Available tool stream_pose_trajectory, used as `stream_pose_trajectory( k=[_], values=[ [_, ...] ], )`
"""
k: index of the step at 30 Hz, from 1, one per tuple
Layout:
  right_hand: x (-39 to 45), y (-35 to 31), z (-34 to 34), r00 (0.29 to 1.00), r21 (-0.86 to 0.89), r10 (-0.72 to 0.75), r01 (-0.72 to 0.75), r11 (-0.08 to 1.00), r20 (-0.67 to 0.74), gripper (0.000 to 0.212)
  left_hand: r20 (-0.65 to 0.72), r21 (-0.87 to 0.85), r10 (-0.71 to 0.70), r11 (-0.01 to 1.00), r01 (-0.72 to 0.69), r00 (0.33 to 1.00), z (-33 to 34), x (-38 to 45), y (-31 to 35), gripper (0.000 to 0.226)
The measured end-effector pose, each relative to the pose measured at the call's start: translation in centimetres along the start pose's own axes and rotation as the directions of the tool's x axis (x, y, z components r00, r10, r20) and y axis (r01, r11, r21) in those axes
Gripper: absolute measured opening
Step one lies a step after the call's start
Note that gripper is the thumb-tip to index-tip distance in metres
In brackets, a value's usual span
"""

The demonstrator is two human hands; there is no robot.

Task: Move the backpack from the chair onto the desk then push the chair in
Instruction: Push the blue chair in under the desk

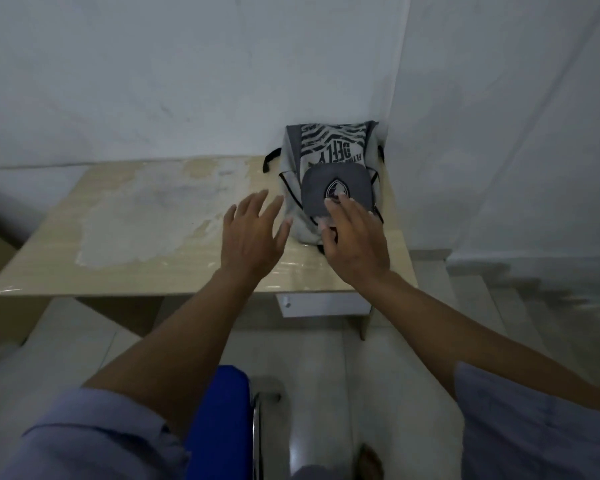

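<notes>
Grey backpack on the desk, both hands spread in front of it.

The grey drawstring backpack with its zebra-stripe print and dark front pocket lies on the far right corner of the light wooden desk, its top end against the white wall. The left hand hovers over the desktop just left of the bag, fingers spread and holding nothing. The right hand is also spread wide, its fingertips lying over the bag's dark pocket and lower edge; whether they press on the fabric or float just above it cannot be told. The desktop bears a large pale worn patch. Below, between the forearms, the blue chair with its chrome frame stands on the tiled floor, apart from the desk.
</notes>
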State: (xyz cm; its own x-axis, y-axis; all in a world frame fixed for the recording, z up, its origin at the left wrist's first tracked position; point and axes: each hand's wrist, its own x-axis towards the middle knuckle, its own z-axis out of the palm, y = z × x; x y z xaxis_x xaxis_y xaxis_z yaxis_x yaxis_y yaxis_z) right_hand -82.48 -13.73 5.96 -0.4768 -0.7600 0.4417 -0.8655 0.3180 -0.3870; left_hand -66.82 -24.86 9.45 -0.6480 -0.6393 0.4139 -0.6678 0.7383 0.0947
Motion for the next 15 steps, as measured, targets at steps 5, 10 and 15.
stream_pose_trajectory(
  k=[5, 10, 15],
  values=[
    [-6.2, -3.8, -1.4, 1.0, -0.027, 0.0, 0.0, 1.0, -0.011, 0.049, 0.036, -0.011, 0.016, 1.0, -0.016, 0.999, -2.1, -6.5, -1.6, 0.052],
    [-15.1, -9.5, -2.2, 0.999, 0.001, 0.046, -0.046, 0.999, -0.004, 0.046, 0.058, -0.047, 0.033, 0.998, -0.03, 0.998, -5.6, -15.9, -3.7, 0.052],
    [-23.8, -15.9, -3.4, 0.996, 0.047, 0.069, -0.071, 0.996, 0.048, 0.049, 0.069, -0.052, 0.021, 0.998, -0.017, 0.997, -10.1, -24.7, -6.2, 0.051]
  ],
)
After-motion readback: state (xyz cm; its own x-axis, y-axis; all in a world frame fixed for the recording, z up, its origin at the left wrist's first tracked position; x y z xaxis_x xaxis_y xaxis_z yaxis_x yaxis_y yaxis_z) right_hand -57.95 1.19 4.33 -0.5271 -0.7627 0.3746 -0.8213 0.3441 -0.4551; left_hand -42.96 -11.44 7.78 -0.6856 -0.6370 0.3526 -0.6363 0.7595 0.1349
